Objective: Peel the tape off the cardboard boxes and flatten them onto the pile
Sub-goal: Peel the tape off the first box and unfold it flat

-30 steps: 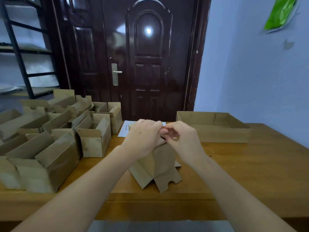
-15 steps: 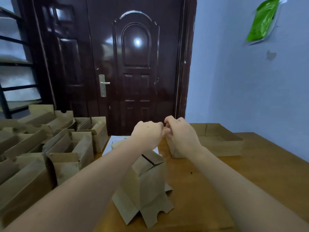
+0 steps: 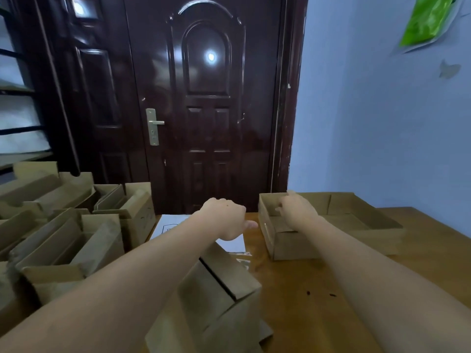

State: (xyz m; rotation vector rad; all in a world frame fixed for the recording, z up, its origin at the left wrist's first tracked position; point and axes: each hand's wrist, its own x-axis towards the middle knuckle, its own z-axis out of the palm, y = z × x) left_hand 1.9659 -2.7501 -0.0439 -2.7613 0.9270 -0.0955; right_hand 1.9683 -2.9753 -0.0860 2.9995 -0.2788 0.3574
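A small cardboard box (image 3: 219,284) stands on the wooden table (image 3: 300,281) in front of me, its top flaps meeting at a dark slit. My left hand (image 3: 224,217) hovers above and behind it with fingers curled under and the thumb sticking out to the right; I see nothing in it. My right hand (image 3: 295,210) is over the left end of a shallow open cardboard tray (image 3: 288,243), fingers curled downward. Whether it pinches a strip of tape is not visible.
Several open cardboard boxes (image 3: 68,238) crowd the table's left side. A white sheet of paper (image 3: 170,224) lies behind the box, with small pale scraps (image 3: 242,257) beside it. A dark door (image 3: 204,110) and a blue wall (image 3: 382,136) stand beyond the table.
Both hands were pinched together at the box's top. They have separated: the right hand moved right over the tray and the left hand lifted off the box. The camera tilted up.
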